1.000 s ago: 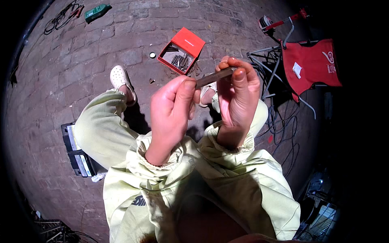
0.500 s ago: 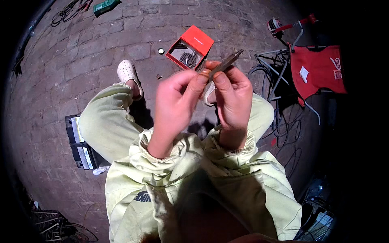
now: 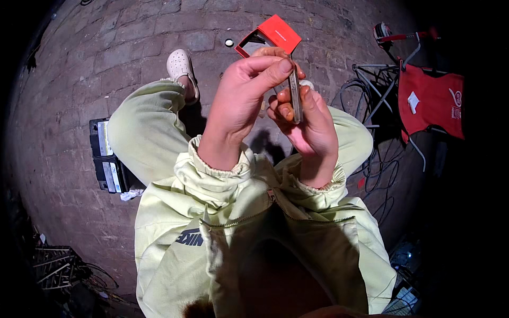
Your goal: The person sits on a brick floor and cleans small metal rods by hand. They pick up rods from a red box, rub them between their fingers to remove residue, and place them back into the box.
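Observation:
Both hands are raised before me around a slim, dull grey-brown metal bar (image 3: 295, 100), which stands nearly lengthwise in view. My left hand (image 3: 238, 98) pinches its far end between thumb and fingers. Lower down, my right hand (image 3: 316, 124) grips the bar, its thumb at one side and its curled fingers at the other. Stains darken several fingertips. Beyond the hands, a red cardboard box (image 3: 280, 33) lies on the paving with its lid raised; dark pieces show inside, and my left hand partly covers it.
A small round white-topped item (image 3: 229, 42) is left of the box. At the right stand a red folding chair (image 3: 432, 103) and looped cables (image 3: 379, 177). A black battery (image 3: 108, 156) sits by my left leg. A dark metal rack (image 3: 53, 267) is at the lower left.
The bar has turned from slanting up to the right to nearly lengthwise. My left hand has moved to its far end, my right hand to its near end. The view has shifted.

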